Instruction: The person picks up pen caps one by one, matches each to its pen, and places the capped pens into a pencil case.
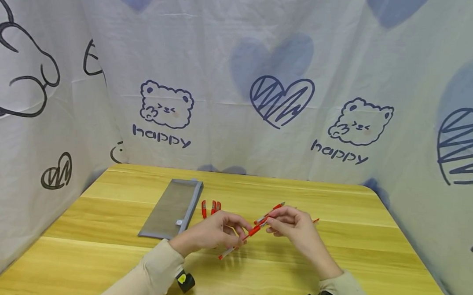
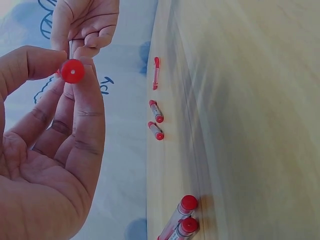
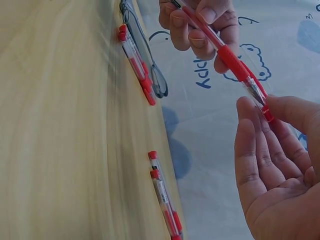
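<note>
One red pen (image 1: 254,230) pinched by a left hand (image 1: 216,231) and a right hand (image 1: 290,225) above a wooden table (image 1: 98,229).

A person in light sleeves holds the pen in the air, in front of the body. Its long axis slants from the near left to the far right, so its plain red end points back past the left hand and its capped end lies toward the right. The left hand's thumb and fingers pinch the barrel. The right hand is the nearer one to the cap (image 3: 256,95): its thumb and fingertips pinch the very end of it, in line with the pen. In the right wrist view, the clear cap appears to sit over the writing tip, with its red clip lying alongside the red rubber grip.

Just beyond the hands lies another red pen (image 1: 275,208), slanting much the same way; a further red tip (image 1: 316,220) shows behind the right hand. Beside the left hand are at least three loose pens (image 1: 204,209), partly hidden by it. To their left lies a flat grey zip pouch (image 1: 166,206). Behind the table hangs a pale curtain (image 1: 221,133) printed with hearts, bear faces and the word "happy".
</note>
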`<control>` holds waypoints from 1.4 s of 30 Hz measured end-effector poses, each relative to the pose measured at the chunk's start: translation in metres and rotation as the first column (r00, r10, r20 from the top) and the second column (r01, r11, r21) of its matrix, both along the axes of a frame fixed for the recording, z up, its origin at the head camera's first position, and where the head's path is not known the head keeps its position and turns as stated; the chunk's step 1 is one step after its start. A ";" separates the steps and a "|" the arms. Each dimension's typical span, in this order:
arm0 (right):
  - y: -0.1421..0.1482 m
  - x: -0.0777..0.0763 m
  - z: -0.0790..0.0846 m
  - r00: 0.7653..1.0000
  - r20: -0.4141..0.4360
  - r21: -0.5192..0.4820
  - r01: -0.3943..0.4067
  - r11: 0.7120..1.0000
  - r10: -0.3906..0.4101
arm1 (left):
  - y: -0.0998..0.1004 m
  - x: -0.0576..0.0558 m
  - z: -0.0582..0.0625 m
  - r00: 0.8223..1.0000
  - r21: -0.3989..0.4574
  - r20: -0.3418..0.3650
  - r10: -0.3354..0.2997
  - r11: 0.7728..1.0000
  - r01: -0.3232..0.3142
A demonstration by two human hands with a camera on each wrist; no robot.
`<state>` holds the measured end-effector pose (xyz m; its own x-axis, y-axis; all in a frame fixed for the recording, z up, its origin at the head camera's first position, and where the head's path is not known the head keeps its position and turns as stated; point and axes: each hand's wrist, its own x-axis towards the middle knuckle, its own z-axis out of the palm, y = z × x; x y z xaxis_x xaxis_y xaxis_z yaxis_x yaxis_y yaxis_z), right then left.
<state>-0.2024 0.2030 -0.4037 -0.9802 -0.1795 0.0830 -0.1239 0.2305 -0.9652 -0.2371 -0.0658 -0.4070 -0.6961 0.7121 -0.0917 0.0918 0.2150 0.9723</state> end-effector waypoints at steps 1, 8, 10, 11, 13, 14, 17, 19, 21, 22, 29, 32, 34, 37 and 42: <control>0.000 0.000 0.000 1.000 0.006 -0.005 0.000 1.000 0.000 | 0.000 0.000 0.000 1.000 -0.001 -0.003 -0.002 1.000 0.002; -0.001 0.001 -0.001 1.000 0.006 0.016 0.000 1.000 0.000 | 0.002 0.002 -0.001 1.000 0.002 -0.004 -0.015 1.000 0.015; -0.002 0.001 -0.002 1.000 -0.002 0.026 -0.001 1.000 0.001 | 0.002 0.002 -0.002 1.000 0.005 0.004 -0.018 1.000 0.018; -0.002 0.001 -0.002 1.000 -0.005 0.027 -0.003 1.000 0.003 | 0.002 0.002 -0.002 1.000 0.008 0.007 -0.018 1.000 0.018; -0.002 0.000 -0.002 1.000 -0.011 0.028 -0.005 1.000 0.005 | 0.002 0.003 -0.002 1.000 0.014 0.016 -0.020 1.000 0.020; -0.002 0.000 -0.002 1.000 -0.012 0.027 -0.004 1.000 0.004 | 0.003 0.003 -0.002 1.000 0.017 0.018 -0.021 1.000 0.020; -0.002 0.000 -0.002 1.000 -0.011 0.019 -0.006 1.000 0.006 | 0.002 0.003 -0.003 1.000 0.023 0.020 -0.020 1.000 0.020; -0.003 0.000 -0.002 1.000 -0.009 0.015 -0.007 1.000 0.007 | 0.002 0.003 -0.003 0.999 0.023 0.024 -0.022 1.000 0.022; -0.003 0.000 -0.002 1.000 -0.011 0.010 -0.012 1.000 0.013 | 0.002 0.003 -0.004 0.999 0.025 0.033 -0.021 0.999 0.020; -0.004 0.000 -0.002 1.000 -0.012 0.007 -0.014 1.000 0.014 | 0.003 0.003 -0.004 0.999 0.025 0.037 -0.022 0.999 0.021; -0.002 0.001 -0.002 0.998 -0.032 -0.020 -0.048 0.999 0.047 | 0.004 0.006 -0.005 0.996 0.063 0.085 -0.034 0.998 0.029; -0.001 0.001 -0.002 0.998 -0.038 -0.028 -0.059 0.998 0.058 | 0.005 0.007 -0.005 0.996 0.063 0.083 -0.033 0.998 0.027; -0.001 0.001 -0.003 0.997 -0.031 -0.032 -0.065 0.997 0.064 | 0.006 0.007 -0.005 0.996 0.063 0.090 -0.026 0.998 0.020; -0.001 0.001 -0.003 0.996 -0.024 -0.037 -0.081 0.996 0.080 | 0.006 0.008 -0.005 0.994 0.063 0.105 -0.015 0.998 0.009; 0.000 0.000 -0.004 0.993 -0.031 -0.048 -0.114 0.992 0.113 | 0.006 0.009 -0.005 0.992 0.076 0.129 -0.013 0.997 0.003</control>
<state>-0.2026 0.2028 -0.4077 -0.9510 -0.2844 0.1215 -0.1734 0.1650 -0.9709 -0.2284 -0.0593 -0.4116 -0.6763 0.7258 -0.1260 -0.0343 0.1398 0.9896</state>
